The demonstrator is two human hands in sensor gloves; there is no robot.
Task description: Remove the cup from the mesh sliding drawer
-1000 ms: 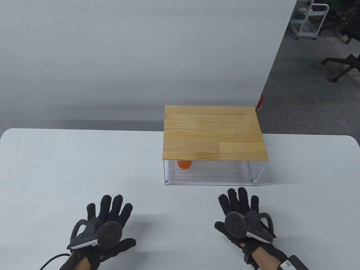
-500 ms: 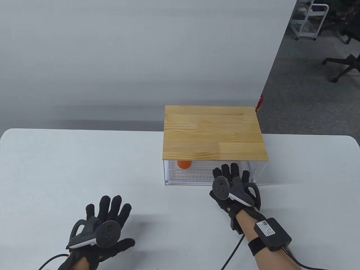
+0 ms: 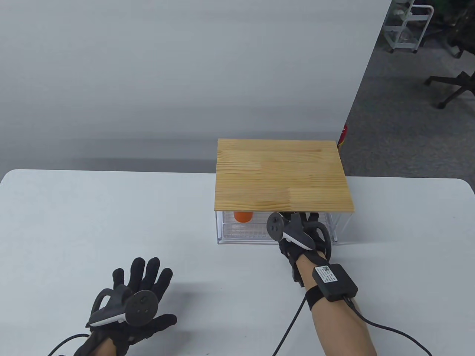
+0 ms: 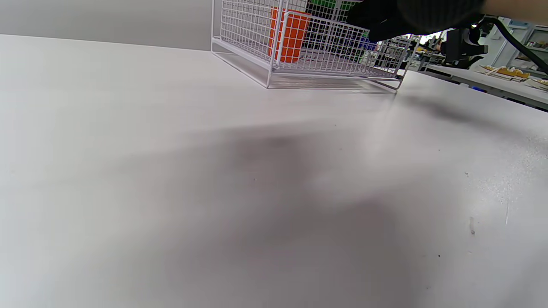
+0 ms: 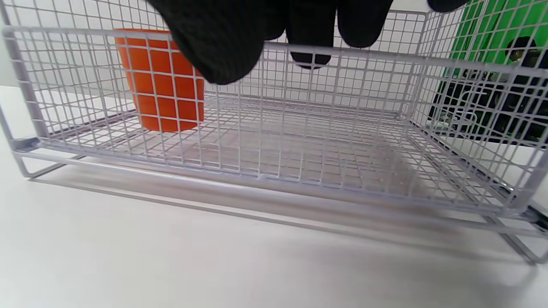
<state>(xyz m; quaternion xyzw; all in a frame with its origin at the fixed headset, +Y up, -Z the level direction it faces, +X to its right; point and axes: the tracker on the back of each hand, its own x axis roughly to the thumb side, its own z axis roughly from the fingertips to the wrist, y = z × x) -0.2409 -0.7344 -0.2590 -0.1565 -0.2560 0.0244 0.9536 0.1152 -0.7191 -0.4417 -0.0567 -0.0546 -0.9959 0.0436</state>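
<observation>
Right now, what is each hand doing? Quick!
Left hand: open, fingers spread, holding nothing.
Right hand: fingers hooked over the top front wire of the mesh drawer; a firm grip cannot be told.

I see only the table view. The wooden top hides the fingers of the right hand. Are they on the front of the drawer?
Observer: In the right wrist view, the fingers of the right hand reach the top rail of the mesh drawer. One fingertip shows behind the wires. I cannot confirm a firm grip.
Operator: And where is the thumb?
Observer: The thumb lies on the near side of the front wall.
Operator: How does the cup stand?
Observer: The orange cup stands upright on the mesh floor, in the left part of the drawer, apart from the fingers.
</observation>
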